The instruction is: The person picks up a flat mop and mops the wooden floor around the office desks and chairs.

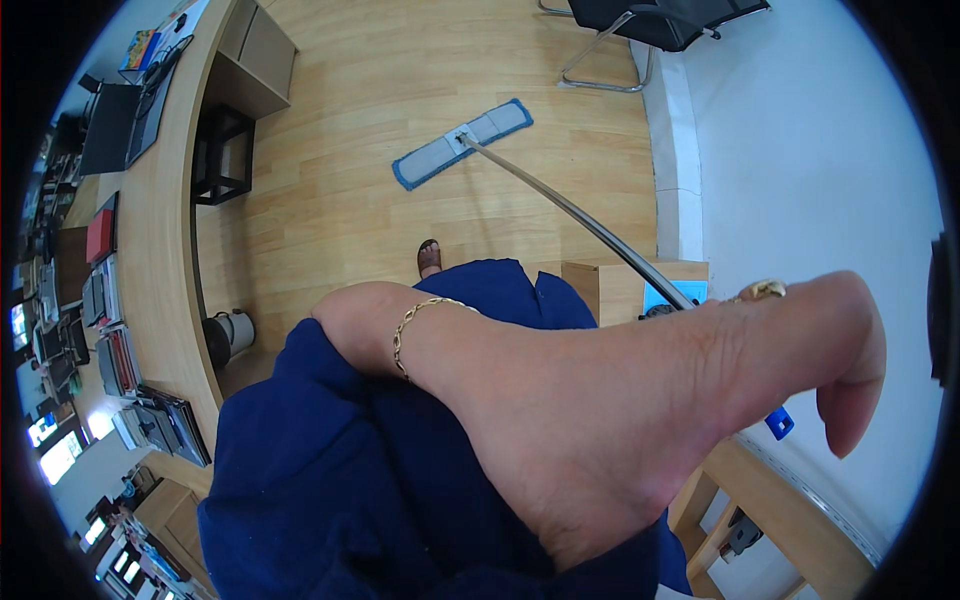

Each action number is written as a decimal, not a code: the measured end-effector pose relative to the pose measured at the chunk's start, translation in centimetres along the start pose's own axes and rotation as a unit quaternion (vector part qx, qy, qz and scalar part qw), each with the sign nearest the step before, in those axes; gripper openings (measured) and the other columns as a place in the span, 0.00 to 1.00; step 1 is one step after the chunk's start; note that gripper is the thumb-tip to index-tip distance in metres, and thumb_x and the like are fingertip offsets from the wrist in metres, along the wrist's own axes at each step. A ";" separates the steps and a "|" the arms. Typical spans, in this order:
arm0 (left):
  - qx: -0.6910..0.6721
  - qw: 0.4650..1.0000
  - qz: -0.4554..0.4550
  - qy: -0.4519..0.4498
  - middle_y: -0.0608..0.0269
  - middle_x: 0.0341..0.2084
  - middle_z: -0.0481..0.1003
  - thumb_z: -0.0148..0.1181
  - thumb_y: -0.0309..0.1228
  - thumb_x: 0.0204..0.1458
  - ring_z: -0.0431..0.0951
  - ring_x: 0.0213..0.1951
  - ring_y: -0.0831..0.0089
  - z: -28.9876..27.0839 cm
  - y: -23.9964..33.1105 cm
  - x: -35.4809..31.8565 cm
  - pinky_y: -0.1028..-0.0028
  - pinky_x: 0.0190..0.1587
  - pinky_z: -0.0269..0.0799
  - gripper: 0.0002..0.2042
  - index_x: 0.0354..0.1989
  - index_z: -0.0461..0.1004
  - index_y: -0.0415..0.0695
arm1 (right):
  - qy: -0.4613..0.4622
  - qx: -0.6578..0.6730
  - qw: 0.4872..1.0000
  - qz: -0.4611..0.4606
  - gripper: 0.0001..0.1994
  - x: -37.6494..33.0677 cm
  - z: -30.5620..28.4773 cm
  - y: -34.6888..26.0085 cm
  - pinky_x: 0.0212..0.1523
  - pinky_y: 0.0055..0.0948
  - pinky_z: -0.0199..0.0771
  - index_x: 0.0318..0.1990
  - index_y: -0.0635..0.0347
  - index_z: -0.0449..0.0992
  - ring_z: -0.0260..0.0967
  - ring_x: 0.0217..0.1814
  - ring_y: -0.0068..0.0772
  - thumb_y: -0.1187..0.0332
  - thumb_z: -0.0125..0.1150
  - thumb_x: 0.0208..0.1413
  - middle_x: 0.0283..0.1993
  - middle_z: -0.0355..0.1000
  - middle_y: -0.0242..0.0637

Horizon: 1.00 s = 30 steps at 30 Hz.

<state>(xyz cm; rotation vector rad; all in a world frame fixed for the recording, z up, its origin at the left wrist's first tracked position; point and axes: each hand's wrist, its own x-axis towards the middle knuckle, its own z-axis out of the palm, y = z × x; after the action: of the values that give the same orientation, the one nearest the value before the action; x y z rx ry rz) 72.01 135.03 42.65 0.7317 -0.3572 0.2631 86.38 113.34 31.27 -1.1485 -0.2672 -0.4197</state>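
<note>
A flat mop (495, 128), grey with a blue fringed edge, lies on the floor ahead of me. Its metal handle (590, 224) slants up to the right and runs behind my right hand (800, 340). That hand is closed around the handle's upper part, a gold ring on one finger and another finger bent downward. A blue end piece (780, 424) shows just beneath the hand. A gold chain bracelet (402, 345) circles the wrist of my left arm (440, 350), which crosses my navy clothing. My left hand's fingers are hidden where the arms overlap.
A long wooden desk (165, 300) runs along the left, with a laptop (125, 125) and stacked folders on it. Below it sits a white bucket-like container (234, 333). A black chair (650, 25) stands far right beside a white wall (800, 150). A small wooden cabinet (590, 285) is near the handle.
</note>
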 end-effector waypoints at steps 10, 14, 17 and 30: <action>0.087 0.990 0.042 0.101 0.61 0.29 0.63 0.50 0.28 0.45 0.65 0.36 0.73 -0.1 0.7 0.0 0.76 0.43 0.58 0.10 0.35 0.60 0.41 | -0.042 0.001 0.999 0.005 0.06 0.4 -1.6 0.1 0.43 0.40 0.63 0.28 0.55 0.66 0.60 0.33 0.37 0.66 0.48 0.55 0.22 0.64 0.40; 0.111 0.984 0.138 -0.021 0.59 0.39 0.62 0.59 0.59 0.42 0.63 0.47 0.68 -5.0 -1.5 -0.4 0.70 0.53 0.54 0.29 0.37 0.61 0.44 | -0.091 0.031 0.995 0.006 0.05 1.3 -3.0 0.9 0.50 0.43 0.62 0.29 0.56 0.67 0.63 0.36 0.40 0.67 0.49 0.54 0.25 0.66 0.40; 0.127 0.986 0.099 -0.032 0.55 0.42 0.64 0.57 0.53 0.48 0.62 0.51 0.63 -5.8 -1.2 -1.3 0.63 0.57 0.53 0.22 0.38 0.62 0.48 | -0.074 0.027 0.997 0.003 0.06 1.3 -2.3 0.6 0.48 0.42 0.62 0.28 0.57 0.65 0.61 0.35 0.38 0.67 0.48 0.55 0.24 0.64 0.39; 0.123 0.988 0.037 -0.086 0.54 0.45 0.65 0.57 0.43 0.53 0.62 0.53 0.61 -4.3 0.1 -1.5 0.61 0.57 0.54 0.14 0.40 0.64 0.50 | -0.040 0.013 0.999 0.001 0.06 1.0 -2.4 0.2 0.49 0.39 0.62 0.29 0.56 0.63 0.62 0.37 0.36 0.68 0.47 0.56 0.26 0.64 0.38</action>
<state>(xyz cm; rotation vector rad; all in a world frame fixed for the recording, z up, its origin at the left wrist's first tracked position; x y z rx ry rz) 71.57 137.96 39.13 0.9896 -0.5220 0.3189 87.38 111.00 30.57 -1.1417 -0.3409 -0.3672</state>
